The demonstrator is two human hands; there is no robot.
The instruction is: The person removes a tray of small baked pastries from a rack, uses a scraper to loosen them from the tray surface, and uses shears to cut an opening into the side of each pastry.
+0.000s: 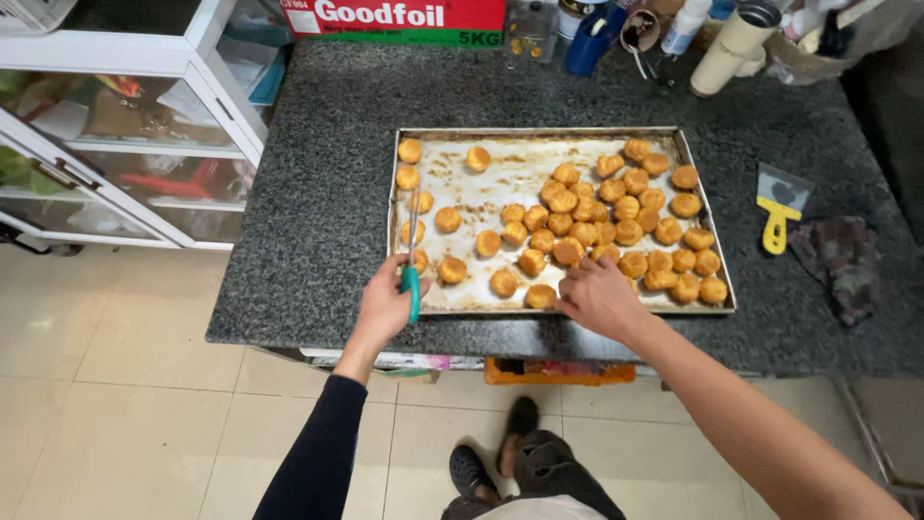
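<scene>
Golden pastry puffs (577,233), about forty-five by our count, lie on one metal baking tray (462,193) on the dark granite tabletop (318,193). Our left hand (385,306) grips one teal-handled tool (413,258); our right hand (599,297) touches the near puffs with bent fingers. One yellow scraper (776,223) lies nearby, and a white cabinet (144,135) stands over the tiled floor (115,404).

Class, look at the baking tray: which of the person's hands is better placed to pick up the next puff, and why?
Probably the right hand: it is bare and rests on the puffs at the tray front, while the left hand already grips a teal-handled knife.
</scene>
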